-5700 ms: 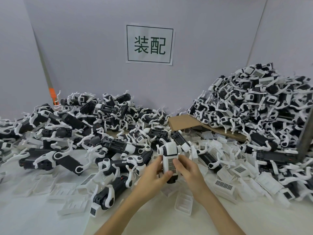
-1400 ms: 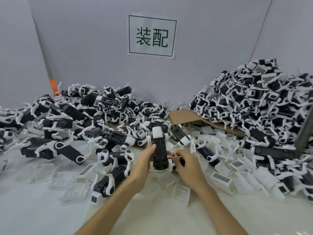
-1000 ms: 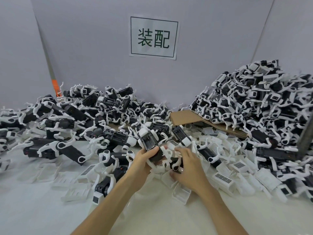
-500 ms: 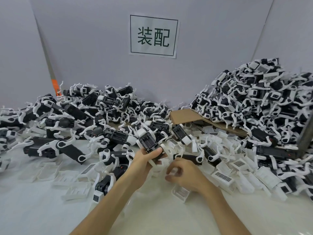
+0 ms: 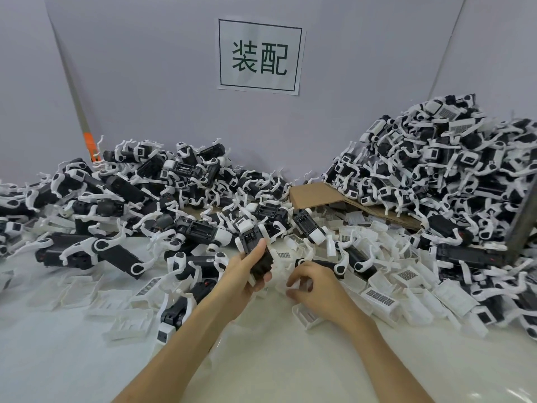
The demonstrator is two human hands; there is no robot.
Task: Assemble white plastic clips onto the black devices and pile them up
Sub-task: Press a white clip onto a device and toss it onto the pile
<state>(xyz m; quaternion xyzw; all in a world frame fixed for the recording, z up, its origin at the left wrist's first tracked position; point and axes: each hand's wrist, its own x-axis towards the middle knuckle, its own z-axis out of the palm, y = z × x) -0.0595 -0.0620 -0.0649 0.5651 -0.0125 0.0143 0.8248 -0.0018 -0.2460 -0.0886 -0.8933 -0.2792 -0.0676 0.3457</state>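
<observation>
My left hand [image 5: 245, 276] grips a black device [image 5: 254, 245] with white end parts, tilted up and away over the table's middle. My right hand [image 5: 315, 289] hovers just to its right with fingers curled over loose white plastic clips [image 5: 280, 264]; whether it pinches one is unclear. More white clips [image 5: 380, 301] with barcode labels lie scattered to the right. A high pile of devices with clips [image 5: 436, 175] rises at the right. A lower spread of black devices [image 5: 139, 199] covers the left and back.
A brown cardboard sheet [image 5: 313, 193] lies under the right pile's edge. Grey partition walls with a paper sign [image 5: 260, 55] close the back. A dark post [image 5: 523, 222] stands at the far right. Bare white table [image 5: 72, 359] lies in front of me.
My left hand turned the device from upright to tilted and drew it left. My right hand let go of the device and dropped to the loose clips.
</observation>
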